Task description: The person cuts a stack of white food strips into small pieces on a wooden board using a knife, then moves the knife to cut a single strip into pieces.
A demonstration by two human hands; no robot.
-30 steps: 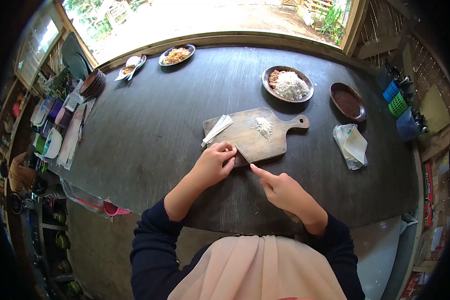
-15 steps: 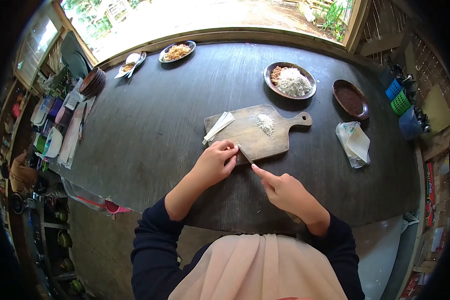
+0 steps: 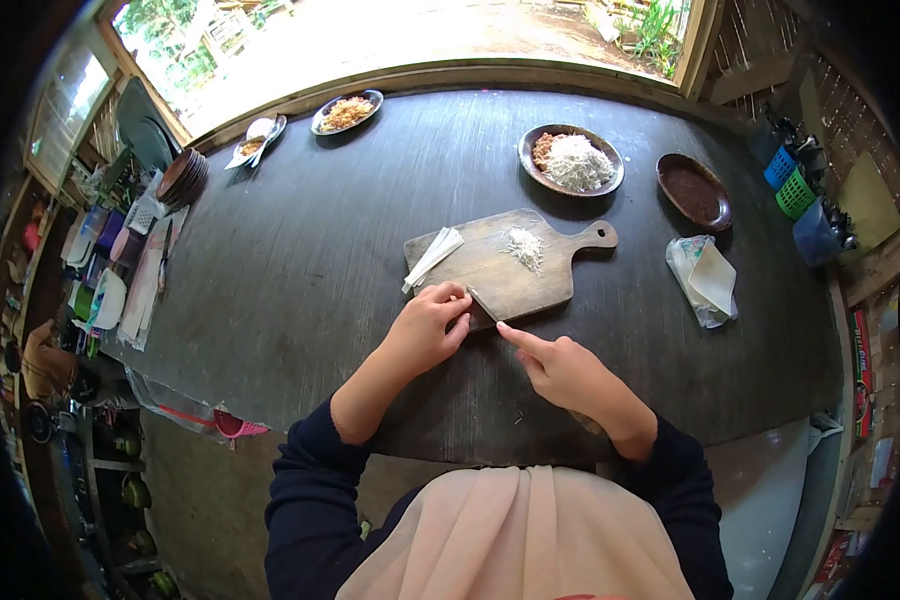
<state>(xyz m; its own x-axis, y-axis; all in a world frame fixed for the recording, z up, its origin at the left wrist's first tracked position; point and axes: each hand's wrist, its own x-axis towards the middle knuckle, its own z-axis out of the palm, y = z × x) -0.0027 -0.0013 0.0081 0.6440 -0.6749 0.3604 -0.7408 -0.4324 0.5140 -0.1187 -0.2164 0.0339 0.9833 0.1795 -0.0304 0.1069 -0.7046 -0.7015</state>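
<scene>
A wooden cutting board (image 3: 491, 272) with a handle lies on the dark table. At its near edge, my left hand (image 3: 428, 325) presses curled fingertips together on the wood; whatever they pinch is hidden. My right hand (image 3: 575, 378) grips a knife (image 3: 483, 304), index finger stretched along the blade's back. The blade tip sits right beside my left fingertips. Several flat white strips (image 3: 433, 258) rest on the board's left part. A small heap of fine white shreds (image 3: 525, 249) lies near the handle.
Beyond the board stands a plate (image 3: 610, 186) heaped with white shreds and brown food. An oval brown dish (image 3: 670, 184) and a plastic packet (image 3: 703, 282) lie right. Two food plates, one a noodle-like plate (image 3: 318, 124), stand far left, near stacked brown plates (image 3: 183, 178).
The whole view has shifted slightly. Both hands stay at the board's near edge, and the knife has moved only a little beside my left fingertips.
</scene>
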